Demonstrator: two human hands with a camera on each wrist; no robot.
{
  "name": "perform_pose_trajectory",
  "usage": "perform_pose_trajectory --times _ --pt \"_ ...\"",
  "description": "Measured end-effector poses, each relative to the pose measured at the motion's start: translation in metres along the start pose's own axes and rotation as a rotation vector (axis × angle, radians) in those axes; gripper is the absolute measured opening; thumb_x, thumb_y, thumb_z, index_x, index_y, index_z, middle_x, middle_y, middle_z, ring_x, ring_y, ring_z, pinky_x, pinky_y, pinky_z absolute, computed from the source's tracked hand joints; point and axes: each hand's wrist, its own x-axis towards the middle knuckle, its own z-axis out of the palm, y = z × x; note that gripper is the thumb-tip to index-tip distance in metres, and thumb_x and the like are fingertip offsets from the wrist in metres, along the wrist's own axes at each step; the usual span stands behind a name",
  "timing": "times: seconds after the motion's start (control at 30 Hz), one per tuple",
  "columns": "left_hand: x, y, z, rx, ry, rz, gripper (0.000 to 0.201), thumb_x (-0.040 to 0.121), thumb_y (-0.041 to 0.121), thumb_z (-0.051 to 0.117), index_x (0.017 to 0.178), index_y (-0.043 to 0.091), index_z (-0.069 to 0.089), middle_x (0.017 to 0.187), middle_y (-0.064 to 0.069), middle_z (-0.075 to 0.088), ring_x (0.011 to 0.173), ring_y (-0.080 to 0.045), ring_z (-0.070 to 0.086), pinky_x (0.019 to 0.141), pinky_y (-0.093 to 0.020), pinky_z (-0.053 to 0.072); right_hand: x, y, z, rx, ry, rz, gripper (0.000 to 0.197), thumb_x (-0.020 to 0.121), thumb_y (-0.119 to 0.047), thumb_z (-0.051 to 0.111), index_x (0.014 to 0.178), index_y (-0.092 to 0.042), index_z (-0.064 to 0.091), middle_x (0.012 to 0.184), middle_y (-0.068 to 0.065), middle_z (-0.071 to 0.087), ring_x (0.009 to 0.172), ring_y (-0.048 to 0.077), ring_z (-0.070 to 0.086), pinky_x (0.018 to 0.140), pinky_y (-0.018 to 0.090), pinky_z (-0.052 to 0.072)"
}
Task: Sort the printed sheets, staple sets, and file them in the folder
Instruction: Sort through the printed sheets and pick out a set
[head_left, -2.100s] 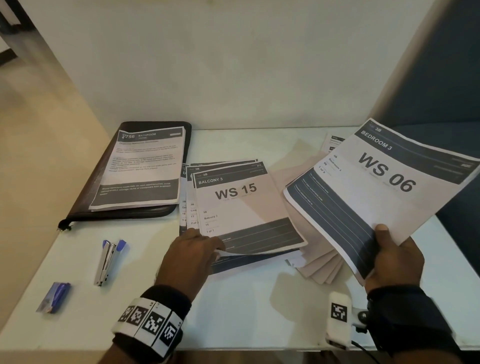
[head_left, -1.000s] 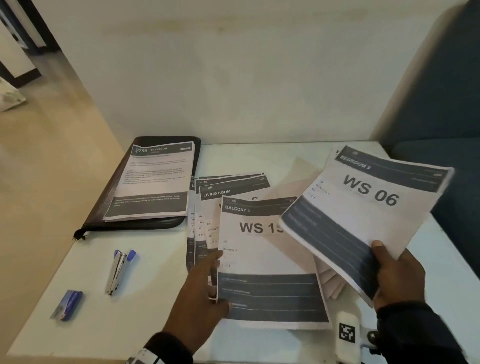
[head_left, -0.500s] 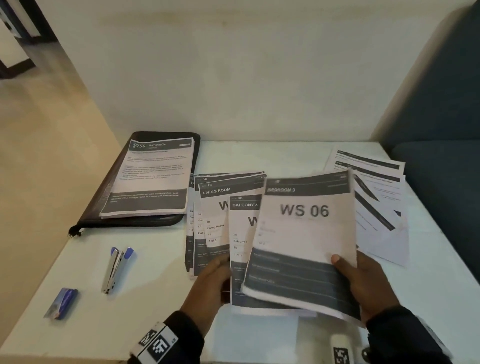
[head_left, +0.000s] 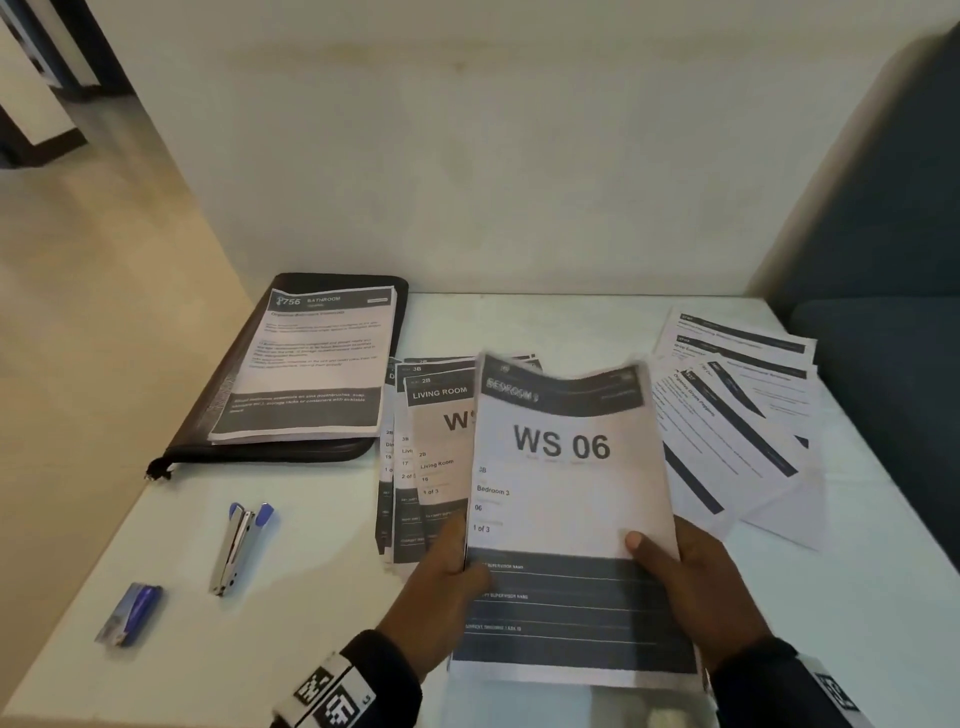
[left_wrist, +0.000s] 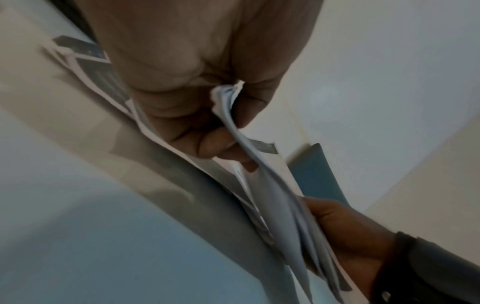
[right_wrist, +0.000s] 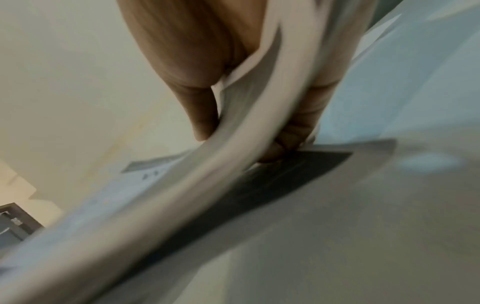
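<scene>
While both hands hold it above the near edge of the white tabletop (head_left: 322, 582), the WS 06 set (head_left: 566, 499) stands between them with its printed face up. The left hand (head_left: 441, 592) grips the set's left edge, thumb on top and fingers curled underneath; in the left wrist view its fingers (left_wrist: 207, 144) close round the bundled paper edge. The right hand (head_left: 701, 597) pinches the lower right side, its thumb lying on the white part of the top page just above the dark band; the right wrist view is blurred, but the sheets seem to bend between thumb and fingers there. Just beyond the left hand, partly under the held set, lies a fanned pile of sheets (head_left: 431, 457) whose top page reads LIVING ROOM. Further out from the left hand and to its left, a black folder (head_left: 218, 431) lies closed on the tabletop with a BATHROOM sheet (head_left: 311, 358) resting on it. Left of the left hand sits a stapler (head_left: 239, 545) with blue tips, and further left again a small blue staple box (head_left: 130, 613). Beyond the right hand and to its right, a loose spread of printed sheets (head_left: 737, 415) lies fanned near the tabletop's far right corner, apart from the held set
</scene>
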Motion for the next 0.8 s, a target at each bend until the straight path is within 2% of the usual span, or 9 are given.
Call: perform_pose_trajectory --times 0.13,0.23,0.3,0.4,0.47,0.53,0.6,0.7,0.8 --pt "-0.005 0.011 0.001 0.06 0.071 0.127 0.03 0.102 0.011 0.037 0.108 0.04 0.04 0.114 0.035 0.039 0.101 0.006 0.044 0.07 0.002 0.044 -0.003 -0.009 -0.007 0.306 0.156 -0.159 0.049 0.086 -0.035 0.066 0.132 -0.033 0.049 0.126 -0.011 0.061 0.117 0.015 0.056 0.098 0.041 0.046" --pt "-0.009 0.015 0.0 0.079 0.104 0.186 0.03 0.102 0.012 0.037 0.109 0.041 0.04 0.115 0.035 0.039 0.102 0.007 0.045 0.071 0.002 0.043 -0.006 -0.015 -0.014 0.593 0.085 -0.202 0.062 0.08 -0.043 0.074 0.135 -0.044 0.044 0.132 -0.013 0.059 0.123 0.017 0.056 0.1 0.049 0.044" --pt "-0.011 0.015 0.001 0.093 0.105 0.205 0.03 0.102 0.013 0.037 0.11 0.042 0.039 0.116 0.033 0.041 0.102 0.006 0.048 0.072 -0.001 0.045 -0.008 -0.018 -0.017 0.676 0.052 -0.209 0.055 0.082 -0.033 0.073 0.132 -0.034 0.051 0.129 -0.005 0.064 0.118 0.023 0.061 0.094 0.049 0.049" --pt "-0.014 0.016 0.005 0.11 0.081 0.232 0.029 0.101 0.01 0.038 0.113 0.037 0.042 0.12 0.027 0.046 0.099 0.012 0.053 0.07 -0.007 0.048 -0.016 -0.027 -0.019 0.683 0.127 -0.248 0.036 0.074 -0.029 0.077 0.109 -0.024 0.069 0.112 0.001 0.072 0.103 0.024 0.068 0.078 0.038 0.058" --pt "-0.016 0.015 0.009 0.128 0.103 0.276 0.034 0.1 0.007 0.042 0.114 0.039 0.042 0.118 0.03 0.047 0.098 0.017 0.051 0.071 -0.008 0.047 -0.023 -0.035 -0.021 0.575 0.233 -0.285 0.047 0.061 -0.045 0.085 0.103 -0.029 0.07 0.104 -0.003 0.073 0.095 0.02 0.069 0.078 0.044 0.057" --pt "-0.016 0.016 0.01 0.109 0.147 0.301 0.036 0.097 0.006 0.048 0.112 0.039 0.045 0.113 0.029 0.052 0.101 0.008 0.055 0.072 -0.008 0.048 -0.033 -0.043 -0.022 0.534 0.332 -0.312 0.039 0.064 -0.028 0.081 0.101 -0.029 0.068 0.097 -0.006 0.073 0.093 0.018 0.066 0.085 0.048 0.054" --pt "-0.015 0.019 0.009 0.037 0.171 0.333 0.031 0.092 0.006 0.057 0.111 0.03 0.052 0.102 0.018 0.064 0.097 -0.002 0.061 0.073 -0.014 0.051 -0.044 -0.049 -0.023 0.49 0.362 -0.41 0.038 0.064 -0.011 0.077 0.093 -0.036 0.072 0.09 -0.012 0.074 0.087 0.011 0.069 0.077 0.036 0.058" --pt "-0.019 0.026 0.004 -0.1 0.236 0.424 0.042 0.077 0.03 0.07 0.115 0.018 0.057 0.103 0.012 0.07 0.097 -0.008 0.066 0.074 -0.018 0.054 -0.057 -0.057 -0.019 0.375 0.296 -0.583 0.072 0.059 0.013 0.081 0.088 -0.052 0.072 0.085 -0.023 0.073 0.081 -0.003 0.069 0.065 0.014 0.057" --pt "-0.024 0.028 0.0 -0.172 0.262 0.464 0.058 0.069 0.045 0.071 0.117 0.016 0.058 0.108 0.007 0.071 0.104 -0.014 0.066 0.08 -0.023 0.056 -0.056 -0.049 -0.011 0.431 0.221 -0.582 0.07 0.062 0.004 0.083 0.092 -0.057 0.068 0.09 -0.025 0.072 0.085 -0.003 0.069 0.067 0.015 0.057"
